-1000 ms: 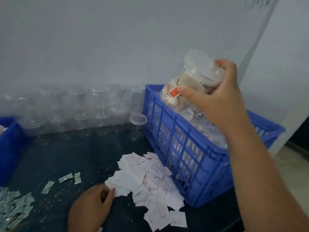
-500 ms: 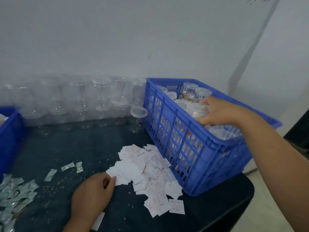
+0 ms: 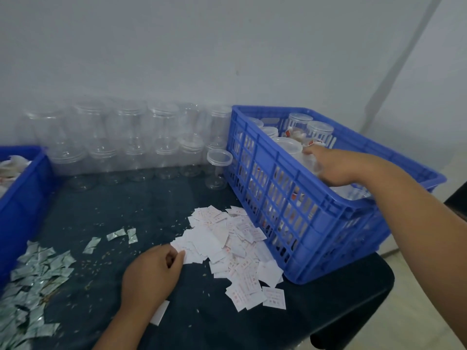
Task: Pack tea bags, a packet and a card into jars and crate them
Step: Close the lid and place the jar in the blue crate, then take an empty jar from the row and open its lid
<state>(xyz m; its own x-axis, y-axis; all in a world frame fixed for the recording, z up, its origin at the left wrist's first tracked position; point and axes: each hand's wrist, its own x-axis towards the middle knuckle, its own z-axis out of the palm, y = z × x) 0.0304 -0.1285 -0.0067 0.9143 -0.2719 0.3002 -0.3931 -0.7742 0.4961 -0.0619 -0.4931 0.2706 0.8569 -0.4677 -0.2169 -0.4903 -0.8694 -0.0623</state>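
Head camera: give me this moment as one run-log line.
step: crating | right hand: in blue crate among lidded jars, grip unclear | left hand: curled at card pile edge

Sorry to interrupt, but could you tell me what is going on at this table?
A person is packing jars at a dark table. Their right hand holds a lidded jar down inside the blue crate, among others. Their left hand rests with curled fingers at the edge of the white cards; whether it grips one is unclear. Empty jars line the wall, and silver packets lie at the left.
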